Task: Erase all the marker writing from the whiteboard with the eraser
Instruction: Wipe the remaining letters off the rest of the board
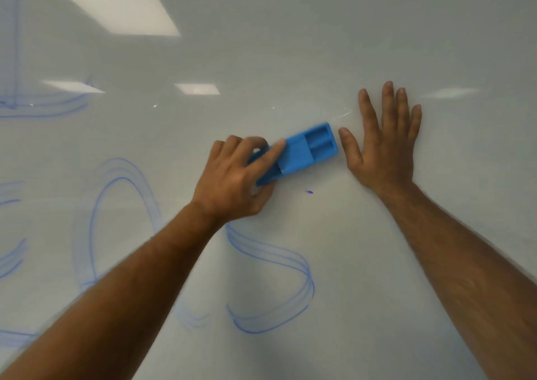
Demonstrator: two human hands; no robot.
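Note:
The whiteboard (290,45) fills the whole view. My left hand (232,182) grips a blue plastic eraser (305,150) and presses it flat on the board, the eraser slanting up to the right. My right hand (383,144) lies flat and open on the board just right of the eraser's end, its thumb almost touching it. Smeared blue marker writing remains: an oval loop (116,205) at the left, an S-shaped curve (279,286) below my left hand, and a small blue dot (309,192) under the eraser.
More faint blue strokes (43,106) run along the upper left and the left edge (11,251). Ceiling lights reflect in the glossy surface (116,4). The area around and above my right hand shows no marks.

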